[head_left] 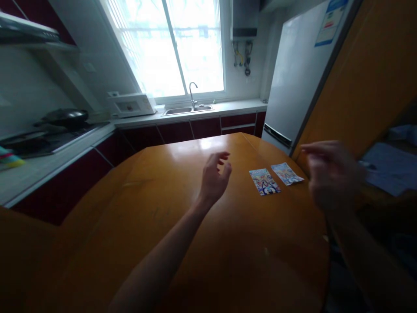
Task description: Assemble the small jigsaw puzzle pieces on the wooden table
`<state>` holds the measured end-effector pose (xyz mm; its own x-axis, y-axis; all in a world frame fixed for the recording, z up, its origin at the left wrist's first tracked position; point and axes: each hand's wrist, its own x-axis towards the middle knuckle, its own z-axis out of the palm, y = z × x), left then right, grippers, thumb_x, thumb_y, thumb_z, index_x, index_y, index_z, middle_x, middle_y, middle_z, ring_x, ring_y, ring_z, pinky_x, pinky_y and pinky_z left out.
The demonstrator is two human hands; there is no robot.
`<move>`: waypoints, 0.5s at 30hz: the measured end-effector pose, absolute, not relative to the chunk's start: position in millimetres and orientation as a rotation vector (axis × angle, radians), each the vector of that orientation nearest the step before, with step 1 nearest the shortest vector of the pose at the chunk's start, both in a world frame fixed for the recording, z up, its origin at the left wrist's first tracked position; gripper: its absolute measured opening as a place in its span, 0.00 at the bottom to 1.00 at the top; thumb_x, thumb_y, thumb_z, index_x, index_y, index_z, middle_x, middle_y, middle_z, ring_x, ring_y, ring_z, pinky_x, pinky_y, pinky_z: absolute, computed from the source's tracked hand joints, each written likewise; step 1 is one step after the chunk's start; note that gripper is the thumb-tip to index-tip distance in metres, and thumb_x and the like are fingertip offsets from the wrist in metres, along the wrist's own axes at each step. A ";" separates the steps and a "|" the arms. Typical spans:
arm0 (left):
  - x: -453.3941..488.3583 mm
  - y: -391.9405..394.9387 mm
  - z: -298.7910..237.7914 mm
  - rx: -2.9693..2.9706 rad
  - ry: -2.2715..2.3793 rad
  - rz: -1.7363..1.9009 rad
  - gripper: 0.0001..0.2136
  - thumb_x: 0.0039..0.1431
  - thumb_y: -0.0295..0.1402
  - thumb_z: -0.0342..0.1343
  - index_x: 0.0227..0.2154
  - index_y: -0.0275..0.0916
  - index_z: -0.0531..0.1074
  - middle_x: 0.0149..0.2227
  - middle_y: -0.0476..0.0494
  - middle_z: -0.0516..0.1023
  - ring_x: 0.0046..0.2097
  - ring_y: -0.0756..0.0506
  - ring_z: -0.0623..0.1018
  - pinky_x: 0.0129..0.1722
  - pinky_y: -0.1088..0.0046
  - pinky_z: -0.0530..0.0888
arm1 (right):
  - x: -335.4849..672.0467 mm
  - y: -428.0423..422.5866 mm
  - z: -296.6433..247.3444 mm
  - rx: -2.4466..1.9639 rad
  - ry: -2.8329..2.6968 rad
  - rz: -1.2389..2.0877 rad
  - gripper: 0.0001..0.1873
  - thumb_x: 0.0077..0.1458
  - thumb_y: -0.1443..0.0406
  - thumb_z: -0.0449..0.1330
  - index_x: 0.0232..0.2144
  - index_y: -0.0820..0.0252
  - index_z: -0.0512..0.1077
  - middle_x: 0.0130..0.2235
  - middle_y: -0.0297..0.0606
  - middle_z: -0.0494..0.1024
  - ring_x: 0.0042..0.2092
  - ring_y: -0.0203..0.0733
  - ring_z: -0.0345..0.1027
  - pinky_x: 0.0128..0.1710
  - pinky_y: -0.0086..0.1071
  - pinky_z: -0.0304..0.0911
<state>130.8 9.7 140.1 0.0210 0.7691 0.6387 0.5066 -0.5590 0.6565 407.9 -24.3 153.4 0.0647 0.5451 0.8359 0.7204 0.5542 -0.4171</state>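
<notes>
Two bare hands above a wooden table, with two printed pieces right of the frame's centre. The left hand, at centre, is loosely curled, thumb apart from the fingers, with nothing visible in its grasp. The right hand, at middle right, is blurred, its fingers bunched; whether it grips something cannot be told. Between the hands lies the colourful card; just to its right, near the table's edge, lies the paler sheet, its lower right corner seemingly curled. Neither hand appears to touch either piece. The step in hand is judged to be a pause between contacts; handling either flat piece would call for a fingertip pinch at an edge.
</notes>
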 end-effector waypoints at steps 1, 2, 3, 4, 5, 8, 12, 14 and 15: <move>138.3 20.6 122.3 2.081 1.385 1.363 0.12 0.62 0.25 0.55 0.48 0.37 0.72 0.44 0.42 0.77 0.42 0.47 0.76 0.43 0.67 0.75 | 412.3 -4.5 141.1 -1.174 -1.625 -0.147 0.14 0.65 0.66 0.51 0.47 0.60 0.74 0.47 0.45 0.76 0.48 0.45 0.70 0.48 0.41 0.67; 144.4 29.9 103.8 2.110 1.438 1.219 0.12 0.61 0.25 0.55 0.48 0.38 0.73 0.46 0.42 0.76 0.44 0.46 0.76 0.46 0.65 0.75 | 417.2 16.5 125.6 -1.283 -1.674 -0.097 0.15 0.63 0.66 0.51 0.46 0.61 0.74 0.47 0.46 0.76 0.48 0.46 0.70 0.48 0.41 0.66; 148.8 36.9 86.1 2.120 1.455 1.161 0.11 0.60 0.25 0.55 0.46 0.37 0.74 0.46 0.41 0.76 0.45 0.45 0.76 0.47 0.64 0.74 | 422.6 37.1 107.7 -1.406 -1.740 -0.041 0.16 0.62 0.66 0.50 0.46 0.62 0.75 0.48 0.48 0.77 0.50 0.47 0.70 0.50 0.42 0.66; 151.2 41.6 70.3 2.133 1.458 1.128 0.10 0.59 0.24 0.56 0.43 0.37 0.75 0.44 0.41 0.77 0.45 0.44 0.76 0.49 0.63 0.74 | 428.2 55.7 88.5 -1.573 -1.840 0.019 0.18 0.61 0.66 0.49 0.48 0.64 0.74 0.51 0.50 0.76 0.54 0.49 0.68 0.54 0.43 0.63; 151.6 44.1 57.1 2.147 1.457 1.095 0.08 0.59 0.24 0.56 0.40 0.37 0.76 0.43 0.41 0.77 0.46 0.43 0.76 0.51 0.62 0.73 | 433.6 70.9 69.2 -1.642 -1.888 0.055 0.20 0.60 0.66 0.50 0.50 0.65 0.74 0.53 0.51 0.75 0.56 0.50 0.67 0.57 0.44 0.60; 141.1 42.4 35.0 2.183 1.475 1.022 0.08 0.59 0.25 0.55 0.38 0.38 0.77 0.42 0.41 0.77 0.48 0.42 0.76 0.53 0.62 0.72 | 441.4 91.9 20.6 -1.767 -1.969 0.127 0.25 0.59 0.59 0.54 0.55 0.65 0.72 0.59 0.53 0.72 0.61 0.55 0.62 0.61 0.47 0.55; 107.4 33.9 27.7 2.195 1.552 0.941 0.08 0.61 0.27 0.54 0.38 0.39 0.78 0.43 0.42 0.76 0.47 0.42 0.75 0.52 0.63 0.72 | 418.9 80.8 -9.1 -1.883 -2.059 0.189 0.30 0.62 0.54 0.53 0.61 0.63 0.68 0.65 0.54 0.64 0.66 0.61 0.53 0.64 0.53 0.46; 85.7 28.4 24.4 2.194 1.602 0.894 0.08 0.61 0.27 0.54 0.38 0.39 0.78 0.43 0.41 0.76 0.48 0.42 0.75 0.52 0.63 0.72 | 392.1 69.6 -13.1 -1.885 -2.111 0.198 0.30 0.64 0.54 0.51 0.63 0.64 0.65 0.67 0.54 0.60 0.68 0.61 0.49 0.65 0.53 0.42; 74.3 24.9 22.4 2.191 1.630 0.867 0.08 0.60 0.27 0.54 0.37 0.39 0.78 0.42 0.41 0.76 0.47 0.42 0.75 0.51 0.63 0.72 | 374.9 63.0 -13.6 -1.873 -2.138 0.201 0.30 0.64 0.54 0.50 0.63 0.64 0.64 0.68 0.53 0.58 0.69 0.60 0.47 0.66 0.52 0.40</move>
<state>74.3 24.9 22.4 0.1854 0.9361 0.2988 0.7709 -0.3271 0.5465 374.9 63.0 -13.6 -0.1118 0.9858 0.1253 0.9452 0.1444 -0.2927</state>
